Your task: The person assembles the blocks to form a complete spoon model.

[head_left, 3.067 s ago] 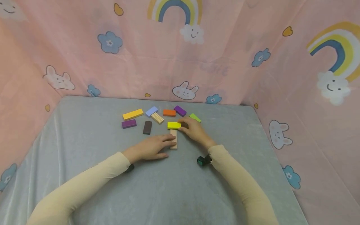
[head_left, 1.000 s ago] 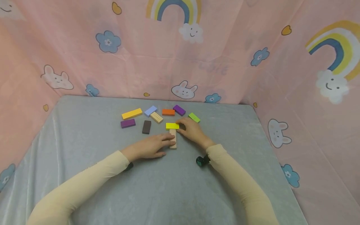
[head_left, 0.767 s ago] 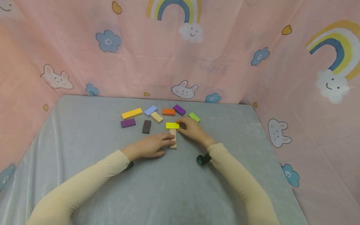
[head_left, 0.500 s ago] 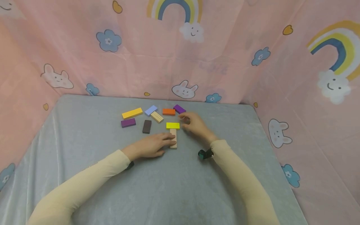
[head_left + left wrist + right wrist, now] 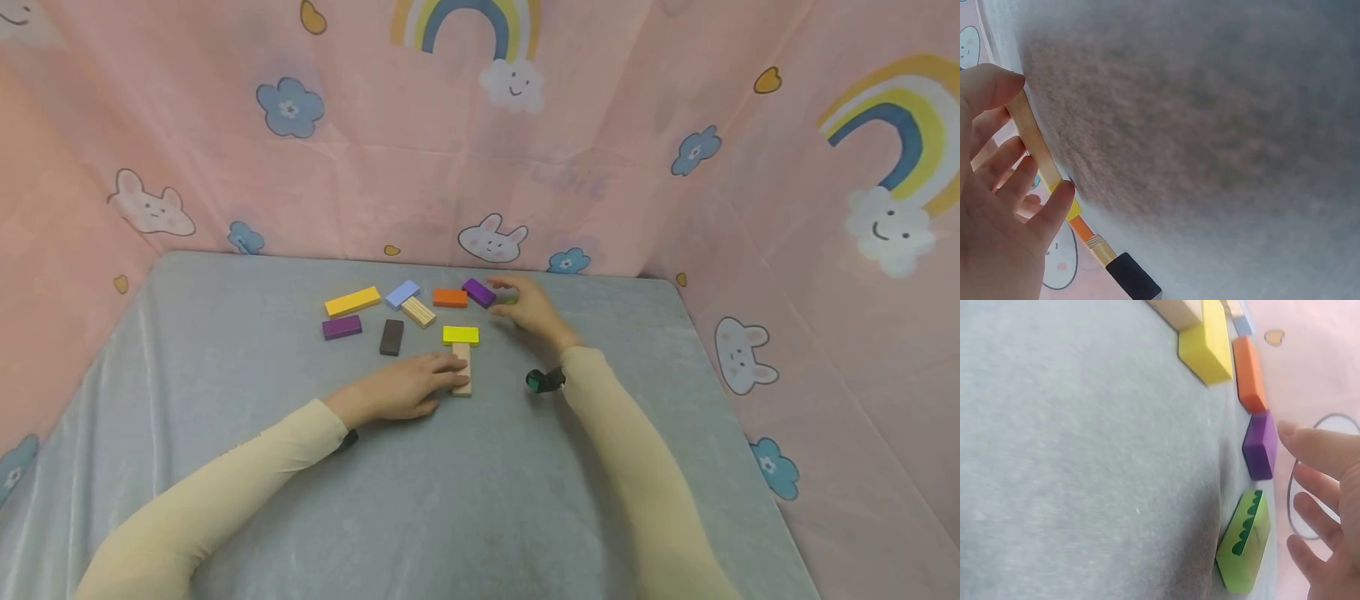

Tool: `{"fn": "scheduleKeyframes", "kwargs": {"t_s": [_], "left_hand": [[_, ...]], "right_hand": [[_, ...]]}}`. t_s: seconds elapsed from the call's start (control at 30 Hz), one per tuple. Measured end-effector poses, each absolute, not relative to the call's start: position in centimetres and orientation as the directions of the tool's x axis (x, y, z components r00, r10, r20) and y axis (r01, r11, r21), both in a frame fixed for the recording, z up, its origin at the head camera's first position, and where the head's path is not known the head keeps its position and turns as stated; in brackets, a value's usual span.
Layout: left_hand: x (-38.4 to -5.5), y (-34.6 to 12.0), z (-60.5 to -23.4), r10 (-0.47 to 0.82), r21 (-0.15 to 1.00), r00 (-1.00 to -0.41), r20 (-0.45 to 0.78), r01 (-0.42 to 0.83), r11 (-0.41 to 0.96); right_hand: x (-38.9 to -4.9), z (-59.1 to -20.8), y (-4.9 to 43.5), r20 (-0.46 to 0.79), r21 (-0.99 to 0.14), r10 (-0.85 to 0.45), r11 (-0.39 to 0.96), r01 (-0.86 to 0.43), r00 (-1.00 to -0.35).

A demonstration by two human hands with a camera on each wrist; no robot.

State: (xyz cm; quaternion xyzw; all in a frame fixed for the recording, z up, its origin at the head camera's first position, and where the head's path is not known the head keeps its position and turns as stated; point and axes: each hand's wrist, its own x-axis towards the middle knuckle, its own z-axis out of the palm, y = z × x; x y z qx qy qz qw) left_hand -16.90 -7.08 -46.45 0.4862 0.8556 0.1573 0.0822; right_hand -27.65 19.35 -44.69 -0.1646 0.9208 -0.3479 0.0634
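Note:
My left hand point(image 5: 397, 388) has its index and middle fingers lying over a plain wooden block point(image 5: 462, 352), which lies flat and points away from me. Across that block's far end is a yellow block point(image 5: 461, 336), forming a T with it. My right hand point(image 5: 531, 310) reaches beyond the yellow block with nothing in its grasp. Its thumb and index finger are spread, tips right at the right end of a purple block point(image 5: 478, 292). Below those fingers a green block point(image 5: 1244, 544) with dark scalloped marks shows in the right wrist view; the hand mostly covers it in the head view.
Left of the purple block lies an orange block point(image 5: 450, 298). Farther left are a light blue block point(image 5: 402, 293), a ridged wooden block point(image 5: 418, 312), a dark brown block point(image 5: 392, 337), a long orange-yellow block point(image 5: 352, 302) and another purple block point(image 5: 342, 327). A printed pink curtain point(image 5: 585, 150) hangs behind the grey cloth.
My right hand has let go of the yellow block's right end and moved away from me and to the right, to the purple and green blocks. The left hand stays on the wooden block.

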Motion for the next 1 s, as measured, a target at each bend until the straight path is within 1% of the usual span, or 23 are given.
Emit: {"fn": "scheduleKeyframes", "kwargs": {"t_s": [0.13, 0.5, 0.8, 1.0], "left_hand": [[-17.0, -7.1, -46.6, 0.856, 0.353, -0.518, 0.006, 0.801, 0.483], [-17.5, -6.9, -47.0, 0.851, 0.358, -0.525, -0.023, 0.791, 0.497], [-17.6, -7.0, -46.9, 0.848, 0.346, -0.530, -0.019, 0.792, 0.503], [-17.4, -7.1, -46.8, 0.850, 0.362, -0.527, -0.010, 0.790, 0.495]], "right_hand": [[-28.7, -45.1, 19.5, -0.034, -0.661, -0.363, 0.707, -0.252, -0.931], [-31.4, -45.9, 19.2, -0.176, -0.636, -0.372, 0.750, -0.183, -0.911], [-31.9, -45.7, 18.8, -0.252, -0.614, -0.364, 0.776, -0.142, -0.897], [-32.0, -45.5, 18.6, -0.280, -0.600, -0.367, 0.788, -0.137, -0.887]]}}
